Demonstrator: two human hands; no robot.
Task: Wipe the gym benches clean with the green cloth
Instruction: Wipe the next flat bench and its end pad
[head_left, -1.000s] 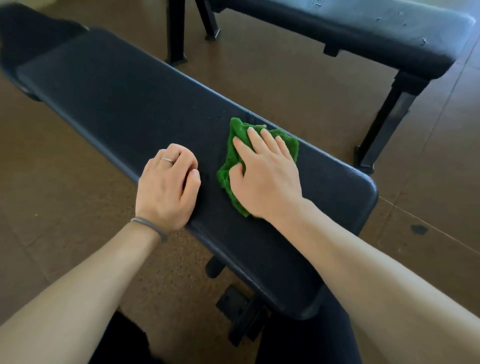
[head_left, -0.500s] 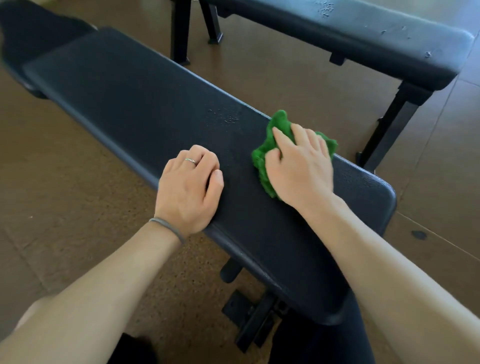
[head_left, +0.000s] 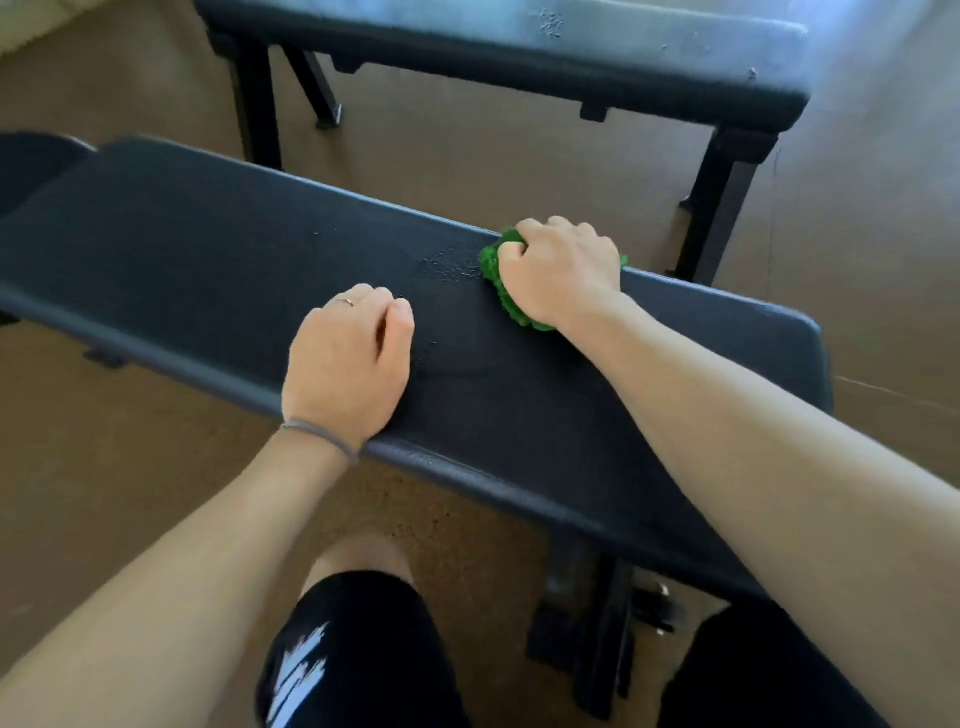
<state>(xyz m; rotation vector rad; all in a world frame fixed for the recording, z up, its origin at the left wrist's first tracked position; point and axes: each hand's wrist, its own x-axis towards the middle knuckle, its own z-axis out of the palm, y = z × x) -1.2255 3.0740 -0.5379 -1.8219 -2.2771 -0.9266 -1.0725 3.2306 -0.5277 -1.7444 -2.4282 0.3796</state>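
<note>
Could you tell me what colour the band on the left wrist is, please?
Grey; the band shows clearly in the head view.

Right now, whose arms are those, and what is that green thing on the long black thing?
Those arms belong to a person, not a machine. A camera worn on the person's head looks down, so you see what they see. The long black thing is a gym bench. The right hand has its fingers curled round a green cloth, bunched up and pressed on the bench top near its far edge. The left hand rests on the near edge, fingers loosely curled, holding nothing. Small specks sit beside the cloth. A second bench stands behind, on the brown floor.
</note>
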